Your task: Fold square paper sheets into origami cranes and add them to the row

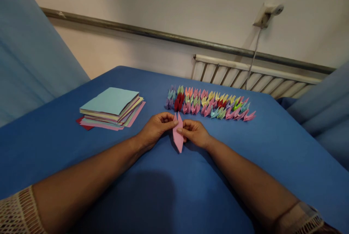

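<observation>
Between my hands is a pink folded paper (178,140), a narrow kite-like shape with two pointed tips at its far end and one point toward me. My left hand (157,128) pinches it near the upper left edge, thumb on top. On the other side, my right hand (196,132) grips its right edge, the thumb lying on the paper's face and the fingers partly hidden behind it. Just beyond my hands stand rows of small folded paper cranes (207,112) in pink, red, yellow, green, blue and purple.
A stack of coloured paper sheets (110,101), light blue on top, lies to the left on the blue-covered table (147,194). Behind the table are a metal rail (152,35), a radiator (231,72) and a plugged-in cord (254,57). Blue curtains (32,48) hang at both sides.
</observation>
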Demonstrator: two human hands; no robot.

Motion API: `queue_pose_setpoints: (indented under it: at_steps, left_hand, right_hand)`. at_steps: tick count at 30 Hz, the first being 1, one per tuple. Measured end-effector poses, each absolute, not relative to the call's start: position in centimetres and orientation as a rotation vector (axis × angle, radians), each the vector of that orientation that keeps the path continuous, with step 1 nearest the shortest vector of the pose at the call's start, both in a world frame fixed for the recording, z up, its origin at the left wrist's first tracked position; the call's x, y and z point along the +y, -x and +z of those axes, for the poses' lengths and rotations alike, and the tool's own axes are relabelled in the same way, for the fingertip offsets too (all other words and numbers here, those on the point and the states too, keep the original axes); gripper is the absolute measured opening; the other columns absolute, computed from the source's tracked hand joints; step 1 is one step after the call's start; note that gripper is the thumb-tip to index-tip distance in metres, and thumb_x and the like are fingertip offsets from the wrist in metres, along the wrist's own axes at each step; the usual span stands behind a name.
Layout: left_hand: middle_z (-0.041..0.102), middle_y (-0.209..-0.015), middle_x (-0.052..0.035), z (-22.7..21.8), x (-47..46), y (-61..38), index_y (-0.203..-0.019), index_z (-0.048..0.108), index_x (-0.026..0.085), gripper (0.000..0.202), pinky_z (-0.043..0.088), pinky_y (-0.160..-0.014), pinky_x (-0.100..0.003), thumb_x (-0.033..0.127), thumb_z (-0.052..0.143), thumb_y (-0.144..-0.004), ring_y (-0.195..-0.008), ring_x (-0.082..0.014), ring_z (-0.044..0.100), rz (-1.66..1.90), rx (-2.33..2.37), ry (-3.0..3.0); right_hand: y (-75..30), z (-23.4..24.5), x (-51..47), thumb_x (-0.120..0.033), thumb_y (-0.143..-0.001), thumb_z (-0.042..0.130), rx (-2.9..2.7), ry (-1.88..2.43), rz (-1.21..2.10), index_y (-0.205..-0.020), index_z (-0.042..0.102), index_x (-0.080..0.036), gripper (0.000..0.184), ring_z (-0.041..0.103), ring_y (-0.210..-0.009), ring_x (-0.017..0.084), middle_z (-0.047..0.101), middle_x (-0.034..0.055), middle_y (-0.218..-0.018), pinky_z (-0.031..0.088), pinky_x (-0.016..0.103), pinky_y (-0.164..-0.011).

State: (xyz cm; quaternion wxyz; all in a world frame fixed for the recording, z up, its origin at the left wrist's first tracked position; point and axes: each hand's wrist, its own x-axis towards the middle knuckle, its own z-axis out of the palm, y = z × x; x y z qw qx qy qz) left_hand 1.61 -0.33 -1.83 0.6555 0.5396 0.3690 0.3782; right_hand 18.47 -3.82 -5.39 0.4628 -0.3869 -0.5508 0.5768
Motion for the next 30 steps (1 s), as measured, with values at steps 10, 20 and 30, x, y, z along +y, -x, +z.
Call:
queue_pose_setpoints:
  at_steps: [10, 20, 30]
  left_hand:
    - [0.062, -0.077, 0.0008, -1.08, -0.41, -1.37, -0.079, 0.063, 0.016, 0.025, 0.045, -0.066, -0.024, 0.029, 0.08, -0.067, -0.067, -0.0104, 0.057, 0.83, 0.761, -1.184]
    - [0.058, -0.067, 0.0013, -0.82, -0.55, -1.58, -0.067, 0.059, 0.015, 0.028, 0.043, -0.059, -0.023, 0.036, 0.077, -0.07, -0.06, -0.01, 0.052, 0.869, 0.814, -1.202]
    - [0.058, -0.066, 0.0016, -0.9, -0.76, -1.55, -0.071, 0.062, 0.016, 0.026, 0.042, -0.062, -0.025, 0.038, 0.076, -0.069, -0.064, -0.012, 0.053, 0.761, 0.815, -1.464]
  right_hand:
    - [-19.18, -5.14, -3.87, -0.051, -0.072, 0.073, -1.476, 0.965, 1.471, -0.073, 0.057, -0.017, 0.038, 0.048, -0.048, 0.008, 0.054, -0.0055, -0.058, 0.038, 0.022, -0.048]
    - [-19.0, -4.86, -4.04, -0.051, -0.071, 0.074, -1.47, 0.948, 1.513, -0.071, 0.056, -0.018, 0.038, 0.048, -0.047, 0.007, 0.055, -0.0058, -0.055, 0.037, 0.021, -0.047]
    - [-18.82, -5.11, -4.12, -0.051, -0.068, 0.076, -1.43, 0.963, 1.512, -0.073, 0.06, -0.018, 0.037, 0.05, -0.05, 0.008, 0.057, -0.0054, -0.058, 0.04, 0.022, -0.05]
